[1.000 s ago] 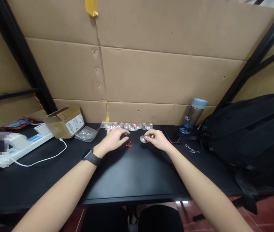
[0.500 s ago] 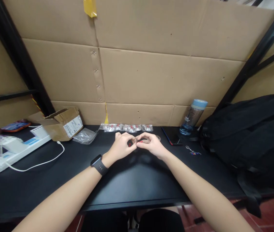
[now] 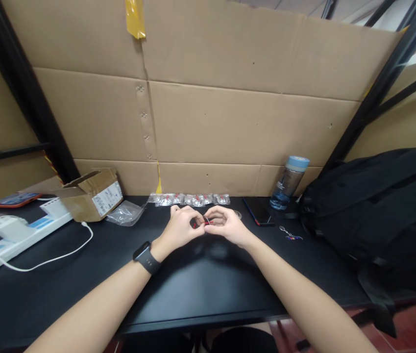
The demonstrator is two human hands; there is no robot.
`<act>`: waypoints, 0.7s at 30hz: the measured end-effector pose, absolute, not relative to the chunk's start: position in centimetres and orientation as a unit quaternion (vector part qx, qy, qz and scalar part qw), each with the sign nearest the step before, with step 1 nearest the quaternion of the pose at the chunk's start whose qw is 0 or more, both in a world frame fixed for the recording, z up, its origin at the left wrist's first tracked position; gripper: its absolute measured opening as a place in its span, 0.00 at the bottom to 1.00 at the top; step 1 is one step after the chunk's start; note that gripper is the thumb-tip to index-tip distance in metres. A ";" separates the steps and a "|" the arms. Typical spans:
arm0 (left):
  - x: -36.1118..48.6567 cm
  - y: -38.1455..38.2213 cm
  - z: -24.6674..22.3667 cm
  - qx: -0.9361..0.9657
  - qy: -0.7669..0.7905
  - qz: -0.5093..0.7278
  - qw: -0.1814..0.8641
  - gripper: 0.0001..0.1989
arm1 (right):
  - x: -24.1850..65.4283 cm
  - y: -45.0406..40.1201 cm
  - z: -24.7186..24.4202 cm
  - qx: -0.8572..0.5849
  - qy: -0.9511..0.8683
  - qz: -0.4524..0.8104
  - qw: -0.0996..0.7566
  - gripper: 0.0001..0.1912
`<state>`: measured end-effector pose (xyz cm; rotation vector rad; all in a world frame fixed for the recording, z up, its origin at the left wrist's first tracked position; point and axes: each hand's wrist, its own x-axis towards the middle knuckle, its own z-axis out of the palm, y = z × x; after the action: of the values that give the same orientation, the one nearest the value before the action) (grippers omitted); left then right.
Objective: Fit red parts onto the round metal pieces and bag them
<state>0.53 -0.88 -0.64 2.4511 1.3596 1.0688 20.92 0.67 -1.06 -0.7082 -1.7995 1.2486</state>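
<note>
Above the black table, my left hand [image 3: 183, 225] and my right hand [image 3: 229, 226] meet at the fingertips, both closed in a pinch. Between them is a small red piece [image 3: 208, 223] with a thin pale bit on it; fingers cover much of it, so its exact kind is unclear. A second spot of red shows inside the curl of my left fingers. Just behind the hands lies a row of small clear plastic packets [image 3: 197, 200] with red and silvery contents. A ring-shaped item [image 3: 237, 214] is partly hidden behind my right hand.
Left are an opened cardboard box [image 3: 90, 198], a clear plastic bag [image 3: 126, 214] and a white power strip [image 3: 35, 235] with a cable. Right are a phone [image 3: 261, 214], a water bottle [image 3: 289, 182], a beaded keychain [image 3: 291, 236] and a black backpack [image 3: 373, 211]. Cardboard [image 3: 208, 127] walls the back.
The camera view has tilted up a little, so the scene sits lower. My hands stay together at the fingertips, and the red piece between them shows slightly more.
</note>
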 end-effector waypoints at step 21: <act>-1.1 -0.1 -1.4 0.827 0.500 0.254 0.037 0.10 | 28.2 5.8 -2.2 -0.537 -0.810 0.081 0.219 0.25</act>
<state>-1.05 -0.14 -1.41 2.5391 1.5367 0.7789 28.18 5.83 -2.22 -1.4867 -2.2424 0.2229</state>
